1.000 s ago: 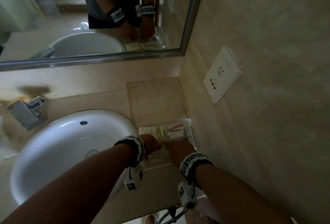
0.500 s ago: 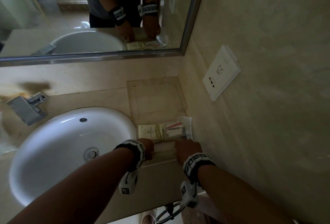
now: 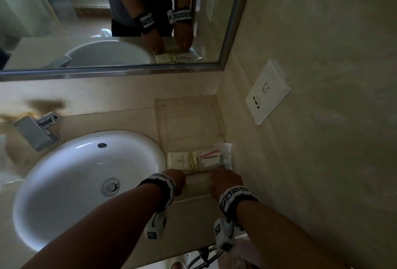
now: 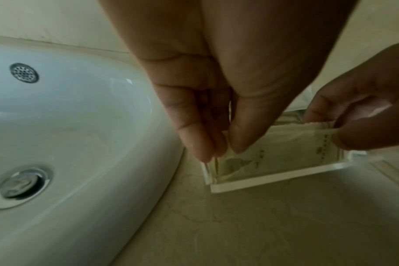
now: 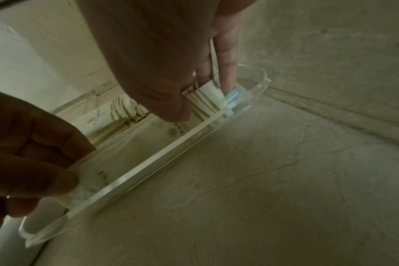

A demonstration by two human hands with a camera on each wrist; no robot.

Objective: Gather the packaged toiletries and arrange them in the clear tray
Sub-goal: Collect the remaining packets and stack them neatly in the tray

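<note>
Item: flat sachet stack (image 4: 282,144), light, limp and slick, standing on edge just inside the near wall of the clear tray (image 4: 273,177); your left hand (image 4: 207,100) and right hand (image 4: 362,115) pinch its ends, so grip the sealed edges, never the sagging middle.

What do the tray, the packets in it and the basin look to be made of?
Clear tray: likely acrylic or hard plastic, see-through with thick, bright edges.
Packets: paper or matte film sachets, creased, with serrated ends; which one is unclear.
Basin: glossy white glazed ceramic, judging by its sharp highlights.
</note>
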